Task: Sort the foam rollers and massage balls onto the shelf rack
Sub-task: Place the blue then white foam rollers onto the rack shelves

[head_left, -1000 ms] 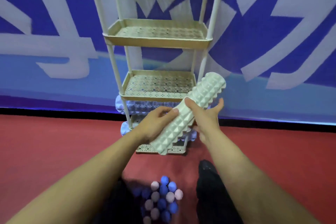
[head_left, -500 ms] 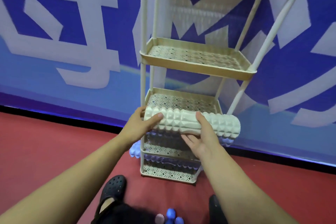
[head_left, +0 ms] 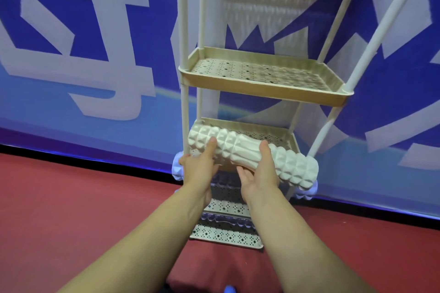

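A white knobbly foam roller point(head_left: 242, 147) lies almost level across the front rim of a beige rack tier point(head_left: 289, 141). My left hand point(head_left: 201, 166) grips its left part and my right hand point(head_left: 258, 175) cups it from below near the middle. The rack point(head_left: 262, 95) is a tall beige shelf with perforated trays; the tier above holds nothing. A lilac roller point(head_left: 177, 169) sticks out both sides of the tier below, its right end point(head_left: 307, 191) showing too. Another lilac roller point(head_left: 226, 220) lies on the lowest tier. A blue massage ball point(head_left: 229, 290) peeks in at the bottom edge.
The rack stands on red carpet point(head_left: 71, 209) against a blue and white printed wall banner point(head_left: 83, 54). Its slanted right posts point(head_left: 342, 93) lean outward beside the trays.
The roller has swung from a steep diagonal to nearly level and moved up against the middle tier. The view has closed in on the rack, and the pile of balls has dropped out of sight.
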